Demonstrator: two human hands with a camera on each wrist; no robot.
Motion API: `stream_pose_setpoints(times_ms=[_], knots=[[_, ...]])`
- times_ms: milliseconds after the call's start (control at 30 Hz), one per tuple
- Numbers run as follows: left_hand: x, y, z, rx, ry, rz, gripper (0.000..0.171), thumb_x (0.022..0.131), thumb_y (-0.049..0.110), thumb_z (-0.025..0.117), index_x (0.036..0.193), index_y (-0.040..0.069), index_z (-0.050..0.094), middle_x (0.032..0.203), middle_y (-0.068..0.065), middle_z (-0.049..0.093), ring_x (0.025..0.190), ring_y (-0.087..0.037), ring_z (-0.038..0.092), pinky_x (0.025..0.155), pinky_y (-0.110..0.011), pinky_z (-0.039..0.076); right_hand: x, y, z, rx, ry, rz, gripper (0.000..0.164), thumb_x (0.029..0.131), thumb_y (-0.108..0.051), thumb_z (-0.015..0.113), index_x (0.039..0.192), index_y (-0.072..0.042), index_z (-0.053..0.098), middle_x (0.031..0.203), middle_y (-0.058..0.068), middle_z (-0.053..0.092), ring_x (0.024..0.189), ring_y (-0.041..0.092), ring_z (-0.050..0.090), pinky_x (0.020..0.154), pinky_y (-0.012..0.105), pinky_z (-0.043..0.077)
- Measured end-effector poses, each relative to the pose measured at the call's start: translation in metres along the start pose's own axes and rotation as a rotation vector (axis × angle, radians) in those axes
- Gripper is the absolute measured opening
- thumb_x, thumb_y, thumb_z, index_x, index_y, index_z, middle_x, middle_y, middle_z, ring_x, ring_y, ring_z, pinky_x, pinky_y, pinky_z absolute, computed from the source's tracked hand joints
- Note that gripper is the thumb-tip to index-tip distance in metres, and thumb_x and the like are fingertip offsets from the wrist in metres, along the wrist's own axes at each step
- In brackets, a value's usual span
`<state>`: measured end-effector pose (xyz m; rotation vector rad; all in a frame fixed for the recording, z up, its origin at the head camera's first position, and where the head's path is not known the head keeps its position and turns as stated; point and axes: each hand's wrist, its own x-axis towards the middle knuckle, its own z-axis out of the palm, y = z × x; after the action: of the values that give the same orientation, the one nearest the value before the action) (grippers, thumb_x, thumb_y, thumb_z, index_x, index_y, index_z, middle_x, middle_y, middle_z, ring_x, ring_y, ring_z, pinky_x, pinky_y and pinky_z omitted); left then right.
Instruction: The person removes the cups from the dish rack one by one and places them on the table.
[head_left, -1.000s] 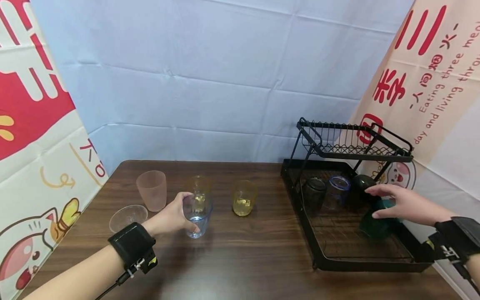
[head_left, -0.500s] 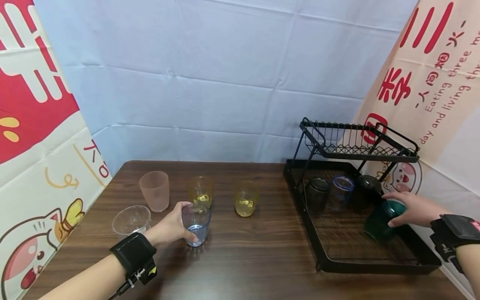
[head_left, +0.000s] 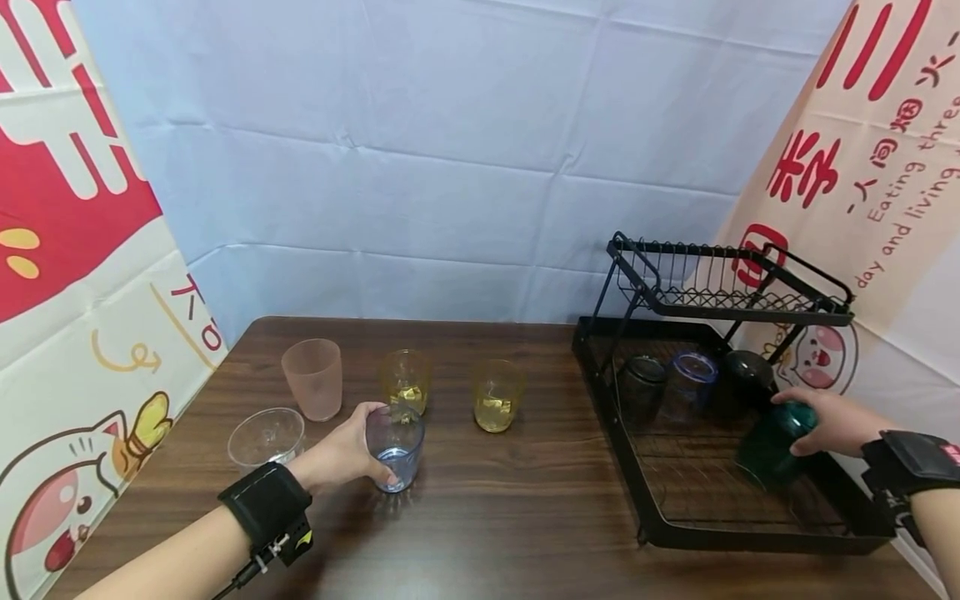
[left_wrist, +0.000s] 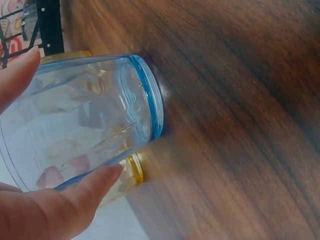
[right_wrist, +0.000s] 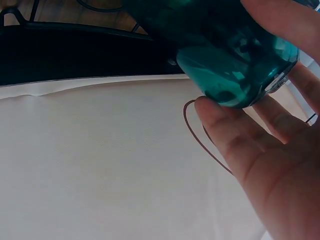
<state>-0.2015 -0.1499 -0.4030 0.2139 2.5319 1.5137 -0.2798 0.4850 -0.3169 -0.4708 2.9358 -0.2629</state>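
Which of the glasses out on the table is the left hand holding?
The pale blue glass, nearest the table's front edge, gripped by the left hand. The two yellow glasses, the pink cup and the clear glass stand untouched.

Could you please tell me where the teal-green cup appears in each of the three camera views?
Head: teal-green cup at lower right, tilted inside the black rack, held by the right hand.
Left wrist: not in view; only the blue glass shows.
Right wrist: teal-green cup at top centre, between the fingers.
Shared landmark: the black rack.
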Motion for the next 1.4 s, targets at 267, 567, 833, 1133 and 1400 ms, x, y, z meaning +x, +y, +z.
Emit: stream_pose_setpoints(times_ms=[267, 567, 833, 1133, 1400], knots=[[-0.002, 0.003, 0.004, -0.017, -0.03, 0.01, 0.112, 0.06, -0.01, 0.093, 0.151, -0.009, 0.027, 0.147, -0.031, 0.041, 0.128, -0.042, 0.048, 0.096, -0.047, 0.05, -0.008, 0.006, 0.001, -0.014, -0.022, 0.034, 0.062, 0.073, -0.002, 0.087, 0.121, 0.016, 0.054, 0.112, 0.047, 0.05, 0.094, 0.055, 0.058, 0.075, 0.066, 0.054], [-0.005, 0.017, -0.008, 0.121, -0.027, 0.109, 0.121, 0.067, 0.007, 0.096, 0.158, -0.008, 0.018, 0.154, -0.034, 0.035, 0.139, -0.054, 0.037, 0.107, -0.061, 0.042, -0.018, 0.01, 0.008, -0.004, -0.044, 0.069, 0.062, 0.072, -0.003, 0.087, 0.121, 0.016, 0.054, 0.111, 0.046, 0.052, 0.094, 0.052, 0.059, 0.075, 0.062, 0.055], [-0.004, 0.054, -0.025, -0.066, -0.036, 0.222, 0.11, 0.085, 0.021, 0.087, 0.164, 0.003, 0.013, 0.166, -0.025, 0.019, 0.149, -0.048, 0.024, 0.11, -0.053, 0.044, -0.031, -0.009, -0.005, -0.043, 0.063, 0.021, 0.063, 0.072, -0.005, 0.089, 0.122, 0.015, 0.057, 0.116, 0.049, 0.049, 0.094, 0.054, 0.058, 0.071, 0.061, 0.056], [0.013, 0.09, 0.004, -0.333, -0.095, 0.292, 0.1, 0.09, 0.017, 0.082, 0.165, 0.011, 0.017, 0.167, -0.013, 0.026, 0.15, -0.034, 0.03, 0.114, -0.047, 0.041, -0.056, -0.105, -0.045, -0.049, 0.249, -0.185, 0.069, 0.073, -0.012, 0.093, 0.131, 0.003, 0.059, 0.123, 0.033, 0.059, 0.097, 0.04, 0.065, 0.068, 0.047, 0.06], [0.033, 0.12, 0.05, -0.685, -0.281, 0.306, 0.104, 0.091, 0.027, 0.081, 0.165, 0.006, 0.011, 0.17, -0.013, 0.016, 0.154, -0.029, 0.02, 0.122, -0.045, 0.026, -0.026, -0.219, -0.034, 0.418, 0.399, -0.445, 0.069, 0.084, -0.005, 0.085, 0.142, -0.01, 0.049, 0.14, 0.014, 0.051, 0.114, 0.021, 0.062, 0.086, 0.024, 0.057]])
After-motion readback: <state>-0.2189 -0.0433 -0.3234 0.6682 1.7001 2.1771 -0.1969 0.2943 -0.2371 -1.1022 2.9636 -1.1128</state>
